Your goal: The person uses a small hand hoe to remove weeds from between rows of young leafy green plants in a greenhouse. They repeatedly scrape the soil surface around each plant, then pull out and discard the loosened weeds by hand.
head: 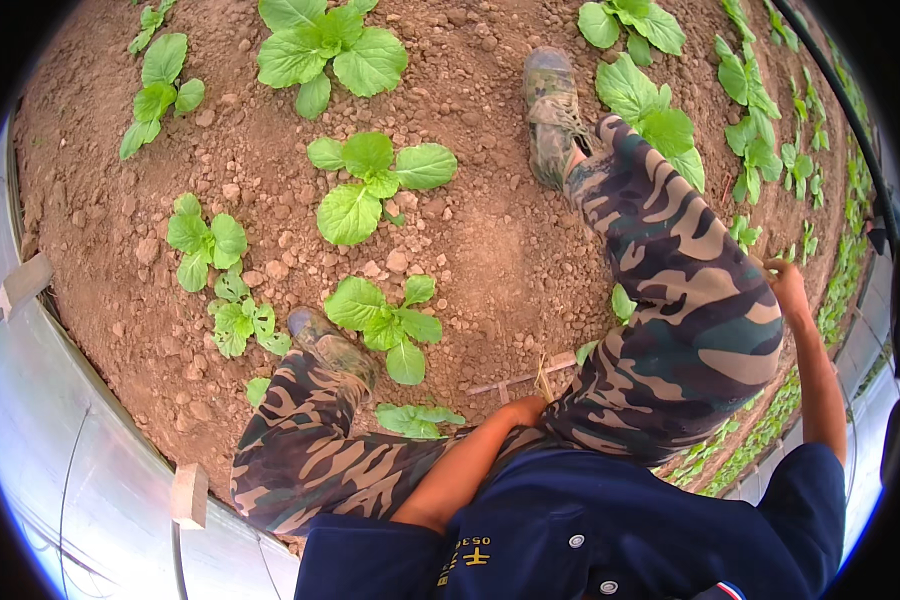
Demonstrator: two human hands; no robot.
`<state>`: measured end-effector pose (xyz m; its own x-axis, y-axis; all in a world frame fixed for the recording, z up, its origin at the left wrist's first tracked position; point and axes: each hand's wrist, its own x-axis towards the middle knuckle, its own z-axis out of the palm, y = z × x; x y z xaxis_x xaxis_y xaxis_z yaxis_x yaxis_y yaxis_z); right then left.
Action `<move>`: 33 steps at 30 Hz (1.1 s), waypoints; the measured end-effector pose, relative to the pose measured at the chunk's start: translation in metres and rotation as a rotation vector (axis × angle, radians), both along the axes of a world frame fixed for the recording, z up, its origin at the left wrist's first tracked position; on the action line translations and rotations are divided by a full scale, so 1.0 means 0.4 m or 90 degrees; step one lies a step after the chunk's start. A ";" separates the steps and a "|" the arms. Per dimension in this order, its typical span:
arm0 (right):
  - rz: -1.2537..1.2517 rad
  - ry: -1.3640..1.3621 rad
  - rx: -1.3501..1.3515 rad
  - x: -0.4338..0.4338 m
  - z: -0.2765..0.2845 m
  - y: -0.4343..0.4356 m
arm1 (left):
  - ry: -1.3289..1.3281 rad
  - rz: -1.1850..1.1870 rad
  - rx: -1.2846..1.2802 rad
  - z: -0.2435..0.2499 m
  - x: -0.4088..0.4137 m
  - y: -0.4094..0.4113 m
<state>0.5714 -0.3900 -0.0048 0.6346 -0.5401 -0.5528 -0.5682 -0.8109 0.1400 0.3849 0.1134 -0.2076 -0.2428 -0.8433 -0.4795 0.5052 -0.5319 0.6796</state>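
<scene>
My left hand is low between my legs, its fingers partly hidden by my thigh. Thin dry straw-like stems stick up right beside it; whether the fingers grip them cannot be told. A thin pinkish bar with a short crosspiece lies on the soil just beyond this hand. Out to the right, my right hand is bent beside my raised right knee, which hides part of the fingers. Leafy green seedlings grow between my feet, and small plants stand near the right hand.
Rows of leafy plants surround my shoes on cloddy brown soil. Pale sheeting with blocks edges the bed at left. A dark hose or cable curves down the right side. More crop rows lie at right.
</scene>
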 end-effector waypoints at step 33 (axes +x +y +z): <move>-0.093 0.228 0.215 0.219 -0.105 0.010 | -0.487 0.094 0.248 0.277 0.669 -0.112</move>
